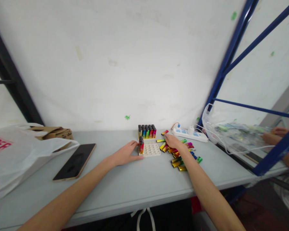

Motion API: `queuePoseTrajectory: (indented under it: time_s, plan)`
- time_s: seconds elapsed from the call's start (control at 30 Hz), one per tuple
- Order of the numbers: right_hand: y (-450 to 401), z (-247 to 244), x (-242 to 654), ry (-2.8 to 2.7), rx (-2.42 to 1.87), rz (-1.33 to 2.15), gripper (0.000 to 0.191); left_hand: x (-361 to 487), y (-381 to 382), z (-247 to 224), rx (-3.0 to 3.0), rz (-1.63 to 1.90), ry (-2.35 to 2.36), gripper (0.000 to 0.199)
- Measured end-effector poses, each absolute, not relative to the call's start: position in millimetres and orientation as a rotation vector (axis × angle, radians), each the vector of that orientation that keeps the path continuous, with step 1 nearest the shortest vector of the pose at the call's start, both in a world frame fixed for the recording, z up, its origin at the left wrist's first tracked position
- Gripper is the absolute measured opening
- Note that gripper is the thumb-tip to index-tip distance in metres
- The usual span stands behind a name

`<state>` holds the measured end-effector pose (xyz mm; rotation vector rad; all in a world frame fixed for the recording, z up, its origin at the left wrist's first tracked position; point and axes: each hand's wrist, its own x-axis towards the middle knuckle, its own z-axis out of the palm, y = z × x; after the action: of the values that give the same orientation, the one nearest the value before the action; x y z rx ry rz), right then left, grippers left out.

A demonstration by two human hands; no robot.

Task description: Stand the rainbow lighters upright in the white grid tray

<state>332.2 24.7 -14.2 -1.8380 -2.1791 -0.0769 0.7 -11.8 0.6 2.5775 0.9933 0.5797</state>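
Observation:
A white tray [152, 150] with rows of holes lies on the table, with black-topped, shiny lighters [141, 146] upright along its left side. My left hand [126, 154] is at the tray's left front corner, thumb along the front edge and fingers against the side. Behind the tray stands a tight block of upright lighters [147, 132]. To the right, my right hand [172, 141] reaches over a loose pile of multicoloured lighters [179, 163]. Its fingers close at a red and yellow lighter [164, 132]; the fingertips are partly hidden.
A white power strip [190, 134] with plugs and cables lies at the back right. On the left are a dark phone [75, 161], a white plastic bag [21, 157] and cardboard [54, 132]. Beyond the blue metal frame [225, 69], another person's hands [273, 138] are near clear plastic bags.

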Motion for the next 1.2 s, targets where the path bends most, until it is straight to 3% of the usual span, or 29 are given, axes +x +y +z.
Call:
queuePoseTrajectory:
  time_s: [0.3,0.47,0.6,0.7,0.83,1.0,1.2]
  plan:
    - [52,7,329,-2.199,-1.915,-0.185,0.053,0,-11,-1,2.551,0.618,0.968,0.062]
    - [59,16,326,-2.202,-1.981,-0.176,0.031,0,-10,-2,2.556,0.647,0.962,0.063]
    - [46,19,325,-2.162,-1.932,-0.189,0.035,0,-10,-3,2.553,0.636,0.961,0.063]
    - [32,26,320,-2.116,-1.691,-0.086,0.043,-1,-10,-4,2.549,0.639,0.951,0.063]
    - [17,39,307,-1.846,-1.333,0.102,0.038,0,-10,-3,2.549,0.626,0.962,0.062]
    - [5,40,281,-1.546,-1.205,0.387,0.044,0,-11,-2,2.557,0.630,0.959,0.061]
    - [-10,27,262,-1.621,-1.033,0.552,0.053,0,-11,-2,2.559,0.636,0.954,0.059]
